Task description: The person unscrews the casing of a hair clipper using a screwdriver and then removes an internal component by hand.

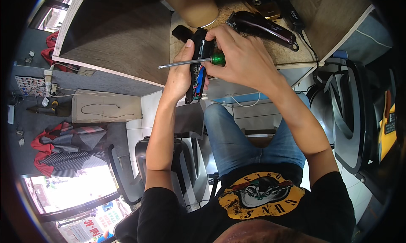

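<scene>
My left hand (179, 78) is closed around an opened hair clipper (197, 75), whose black casing stands nearly upright. A blue part and thin coloured wires show inside its lower half. Tucked in my right hand (242, 52) is a screwdriver (218, 59) with a green handle. Its metal shaft crosses in front of the clipper and points left. The thumb and index finger of that hand are at the clipper's upper end; whether they pinch a small part there is hidden. Left of the clipper's top, a loose black piece (182, 32) lies on the shelf.
A dark, shiny hair clipper (264, 28) lies right of my hands on the tan shelf (281, 54). Behind are a beige cylindrical container (192, 8), a gold-coloured device (266, 9) and a black corded device (291, 16). Wooden side panels (114, 31) flank the shelf.
</scene>
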The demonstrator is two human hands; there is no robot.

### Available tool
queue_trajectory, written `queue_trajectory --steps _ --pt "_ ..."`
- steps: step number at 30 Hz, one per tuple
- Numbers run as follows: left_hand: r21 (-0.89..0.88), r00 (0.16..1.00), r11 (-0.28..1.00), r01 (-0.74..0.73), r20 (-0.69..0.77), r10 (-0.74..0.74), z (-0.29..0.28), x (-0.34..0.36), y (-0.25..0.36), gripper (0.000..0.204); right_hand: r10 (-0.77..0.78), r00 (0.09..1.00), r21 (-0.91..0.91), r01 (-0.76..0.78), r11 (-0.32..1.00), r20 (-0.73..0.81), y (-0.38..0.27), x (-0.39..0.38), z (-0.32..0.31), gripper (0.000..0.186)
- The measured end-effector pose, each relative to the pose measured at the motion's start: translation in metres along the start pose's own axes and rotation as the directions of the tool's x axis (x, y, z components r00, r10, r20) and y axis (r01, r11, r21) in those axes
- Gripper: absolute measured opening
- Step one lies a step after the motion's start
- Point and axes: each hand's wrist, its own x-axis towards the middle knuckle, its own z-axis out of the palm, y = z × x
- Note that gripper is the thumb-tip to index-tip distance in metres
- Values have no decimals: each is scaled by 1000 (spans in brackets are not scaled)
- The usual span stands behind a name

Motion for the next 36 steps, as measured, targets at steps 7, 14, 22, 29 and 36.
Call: queue_trajectory --steps 7,14,22,29,36 --pt "-9 1000 1000 -6 -12 6 5 -1 5 66 15 1000 -32 -15 999 -19 -4 -1 -2 52" --pt "-17 1000 1000 20 -11 -21 2 0 4 67 1 999 -29 -2 1000 -55 -1 -4 1 53" --pt "-37 999 999 36 -17 -36 1 -1 5 70 -4 993 -3 3 1000 -120 0 -5 1 54" --pt "-153 999 987 46 1 -47 -3 2 2 72 185 954 225 -131 966 -238 6 -2 -1 51" --pt "-453 983 891 35 174 50 -16 12 -7 71 437 880 554 -273 786 -187 16 3 -8 51"
